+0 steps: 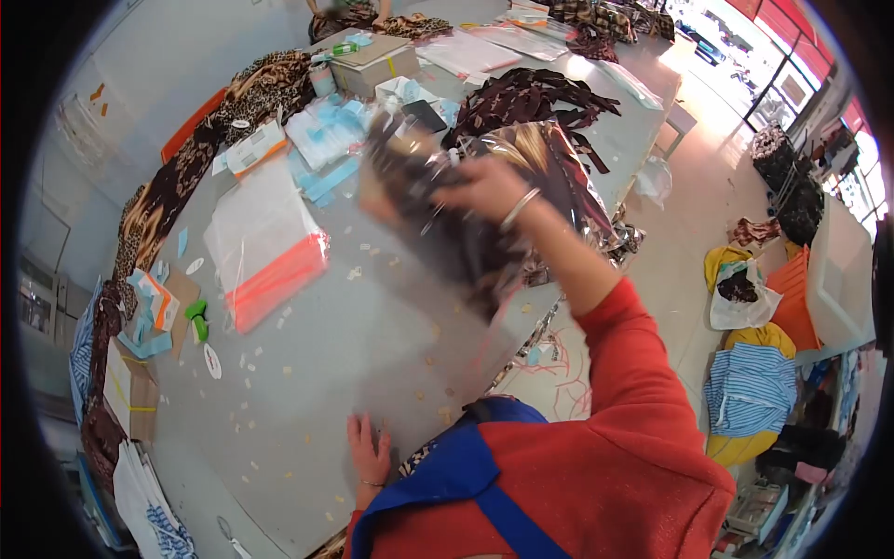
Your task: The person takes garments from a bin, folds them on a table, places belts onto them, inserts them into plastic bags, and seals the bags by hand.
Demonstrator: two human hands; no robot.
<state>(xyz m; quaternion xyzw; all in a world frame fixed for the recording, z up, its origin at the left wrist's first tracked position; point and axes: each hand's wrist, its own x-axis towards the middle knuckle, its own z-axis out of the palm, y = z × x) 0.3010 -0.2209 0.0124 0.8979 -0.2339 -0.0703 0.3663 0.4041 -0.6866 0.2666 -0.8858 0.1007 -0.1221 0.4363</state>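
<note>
My right hand (484,191), with a bracelet at the wrist, is closed on a dark patterned garment in a clear plastic bag (470,256). That bag is smeared by motion above the table. Just behind and right of it lies more shiny bagged dark garment (549,163), partly covered by my hand and arm. Near the table's front edge my left hand (369,452) rests on the grey tabletop (326,373), fingers spread, holding nothing. A stack of clear plastic bags with red-orange ends (270,247) lies farther left.
A green tagging tool (196,319) and a white tag (212,361) lie at left. Cartons (375,65), dark fabric strips (531,102) and leopard-print cloth (270,84) line the back. At right, an orange basket (790,293) and striped bundle (750,387) stand on the floor.
</note>
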